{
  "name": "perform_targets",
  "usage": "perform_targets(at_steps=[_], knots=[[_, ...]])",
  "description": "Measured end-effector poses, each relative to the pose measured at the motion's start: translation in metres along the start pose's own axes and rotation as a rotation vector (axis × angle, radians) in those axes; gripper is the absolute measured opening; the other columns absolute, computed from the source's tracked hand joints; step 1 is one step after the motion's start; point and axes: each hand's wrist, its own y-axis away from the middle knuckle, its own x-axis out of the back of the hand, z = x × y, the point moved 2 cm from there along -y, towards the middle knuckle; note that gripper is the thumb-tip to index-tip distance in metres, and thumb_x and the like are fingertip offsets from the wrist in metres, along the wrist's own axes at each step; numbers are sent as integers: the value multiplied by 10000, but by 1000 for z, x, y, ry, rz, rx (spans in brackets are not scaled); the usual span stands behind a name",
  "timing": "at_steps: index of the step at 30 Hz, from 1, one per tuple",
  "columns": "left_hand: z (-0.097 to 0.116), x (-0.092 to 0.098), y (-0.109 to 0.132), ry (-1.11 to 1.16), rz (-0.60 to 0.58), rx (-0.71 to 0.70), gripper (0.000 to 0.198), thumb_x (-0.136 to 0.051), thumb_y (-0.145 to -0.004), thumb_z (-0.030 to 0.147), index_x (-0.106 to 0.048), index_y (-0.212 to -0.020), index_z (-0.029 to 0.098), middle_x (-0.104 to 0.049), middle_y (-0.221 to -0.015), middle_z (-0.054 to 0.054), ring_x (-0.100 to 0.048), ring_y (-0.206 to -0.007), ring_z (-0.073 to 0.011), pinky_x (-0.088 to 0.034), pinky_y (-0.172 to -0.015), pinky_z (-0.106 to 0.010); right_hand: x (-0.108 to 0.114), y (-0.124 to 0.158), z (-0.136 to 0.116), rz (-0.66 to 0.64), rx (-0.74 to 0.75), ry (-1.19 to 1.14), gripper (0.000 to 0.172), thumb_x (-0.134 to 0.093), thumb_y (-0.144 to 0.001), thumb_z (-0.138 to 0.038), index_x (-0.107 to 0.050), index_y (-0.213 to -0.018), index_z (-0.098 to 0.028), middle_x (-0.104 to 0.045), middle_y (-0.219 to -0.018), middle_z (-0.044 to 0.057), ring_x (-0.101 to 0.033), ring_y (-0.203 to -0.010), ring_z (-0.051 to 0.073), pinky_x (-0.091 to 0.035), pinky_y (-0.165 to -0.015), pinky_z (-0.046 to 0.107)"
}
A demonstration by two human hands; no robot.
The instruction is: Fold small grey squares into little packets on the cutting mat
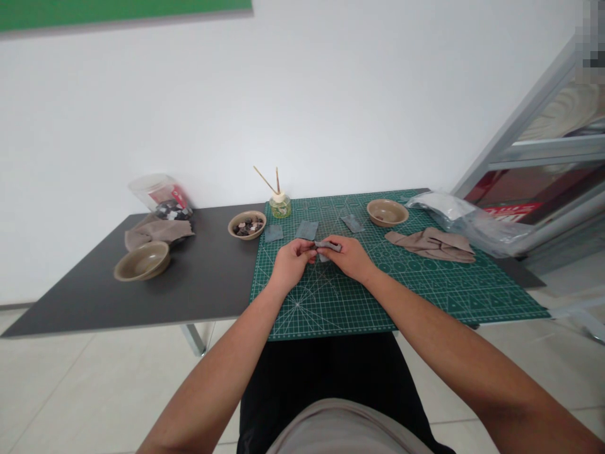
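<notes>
Both hands meet over the green cutting mat (425, 290). My left hand (290, 263) and my right hand (347, 257) each pinch an end of a small grey fabric piece (328, 246), held just above the mat. Fingers of both hands are closed on it. Three more grey fabric pieces (307, 229) lie on the mat just beyond my hands. A beige bowl (246, 225) holding several dark and pale buttons stands left of them on the dark table (189, 284).
An empty beige bowl (387, 212) and a tan cloth (432, 244) lie on the mat's right. A reed diffuser (280, 203) stands at the back. Another empty bowl (142, 261), a tan cloth and a tipped plastic jar (163, 197) sit left. Clear plastic bags (467, 221) far right.
</notes>
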Motion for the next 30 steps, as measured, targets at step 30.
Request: perform_targets(at_steps=[30], knots=[[2,0,1,7,11,5,144,-648,-725,132,-677,-866,143,-679,-694,-2,-625,-582,-130,-525,-620,-279,0,0,1,106,-30,-12,137,-643,-846,-342,-698,-858,-217,-691,-770,10,-614,-722,179,-418,-678,293]])
